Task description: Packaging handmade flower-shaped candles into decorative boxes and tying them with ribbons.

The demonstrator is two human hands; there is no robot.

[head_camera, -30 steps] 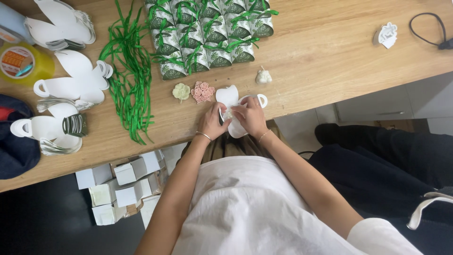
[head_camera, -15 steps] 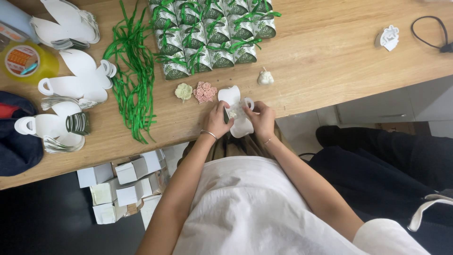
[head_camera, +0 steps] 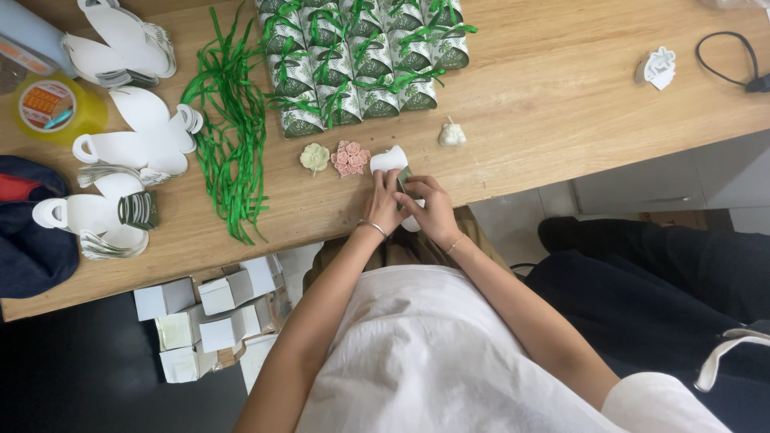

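At the near edge of the wooden table (head_camera: 561, 104), both of my hands are closed on a white die-cut paper box blank (head_camera: 391, 159). My left hand (head_camera: 385, 204) pinches its left side and my right hand (head_camera: 431, 210) presses its right side, with a bit of green showing between the fingers. Just left of the blank lie a pink flower-shaped piece (head_camera: 350, 158) and a pale green flower-shaped piece (head_camera: 314, 157). A small cream piece (head_camera: 451, 134) sits to the upper right. The lower part of the blank is hidden by my fingers.
Rows of finished green-and-white boxes tied with green ribbon (head_camera: 361, 60) fill the far middle. Loose green ribbon strips (head_camera: 228, 128) lie left of them. Flat white blanks (head_camera: 136, 136), a yellow tape roll (head_camera: 56, 108), small white boxes on the floor (head_camera: 208, 313), a black cable (head_camera: 734, 64).
My hands have drawn the white blank slightly nearer and closed more tightly over it. Less of the blank shows than a second ago.
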